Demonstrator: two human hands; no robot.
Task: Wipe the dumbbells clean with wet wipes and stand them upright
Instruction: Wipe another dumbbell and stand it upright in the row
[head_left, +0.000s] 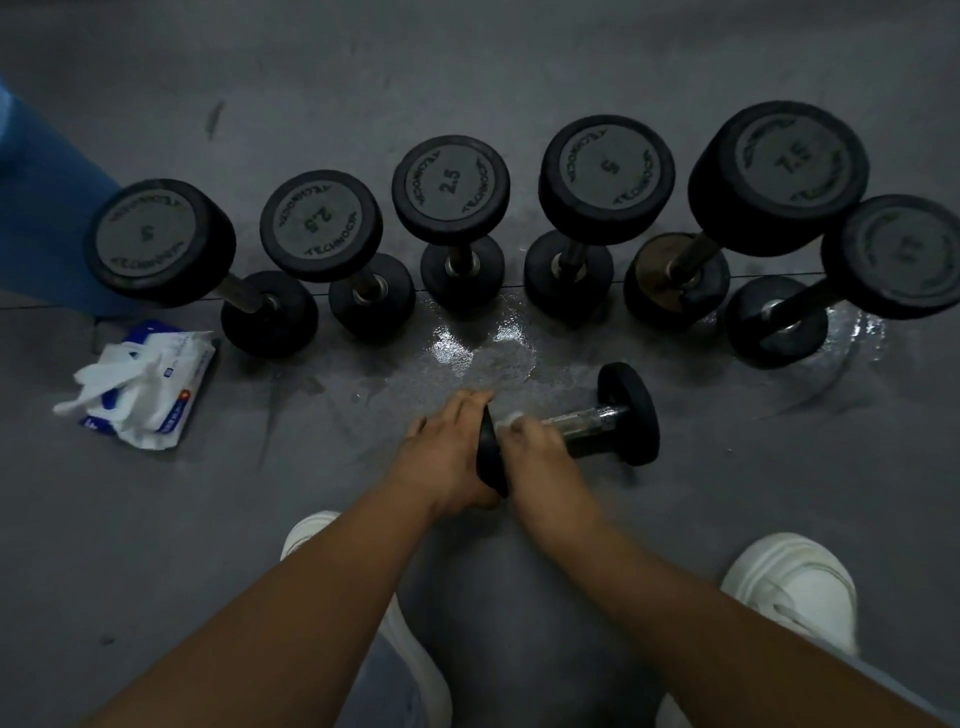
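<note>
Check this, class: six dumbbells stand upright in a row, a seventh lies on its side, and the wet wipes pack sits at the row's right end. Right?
Wrong in one respect: the head view shows the wet wipes pack at the left end of the dumbbell row, not the right. The rest holds.

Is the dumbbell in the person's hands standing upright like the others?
No, the dumbbell lies on its side on the floor, left hand gripping one end, right hand holding a wipe to its handle.
</note>
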